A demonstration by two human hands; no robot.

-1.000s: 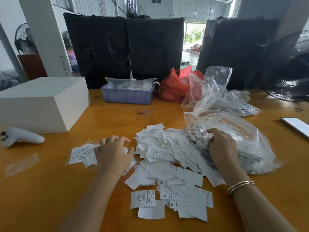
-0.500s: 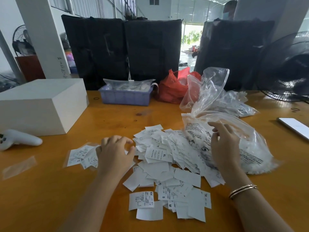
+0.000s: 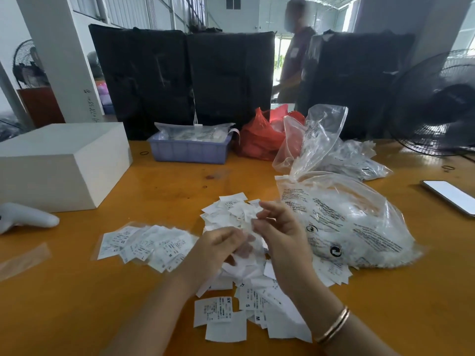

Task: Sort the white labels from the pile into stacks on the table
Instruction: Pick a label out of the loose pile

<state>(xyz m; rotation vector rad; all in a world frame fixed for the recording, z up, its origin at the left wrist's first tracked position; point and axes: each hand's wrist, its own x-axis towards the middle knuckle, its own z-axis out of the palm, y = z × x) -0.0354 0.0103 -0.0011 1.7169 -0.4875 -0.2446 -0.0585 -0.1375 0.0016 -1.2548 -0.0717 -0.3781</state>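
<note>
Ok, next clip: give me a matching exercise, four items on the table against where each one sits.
Items:
1. white box
2. purple basket
3. phone
4. red plastic bag

Places:
A. right edge of the table
B. far left of the table
C. far side, directly right of the basket
D. far side, centre, in front of the black bags

Pairs: 1-B, 2-D, 3-A, 4-C

- The left hand (image 3: 218, 249) is lifting off the left stack (image 3: 146, 246) and meeting the right hand over the pile (image 3: 246, 283), holding labels.
- The right hand (image 3: 280, 235) is leaving the bag (image 3: 359, 227), its fingers (image 3: 267, 209) pinching a label (image 3: 250, 214).
- A person (image 3: 295, 60) is walking into view behind the bench.
</note>
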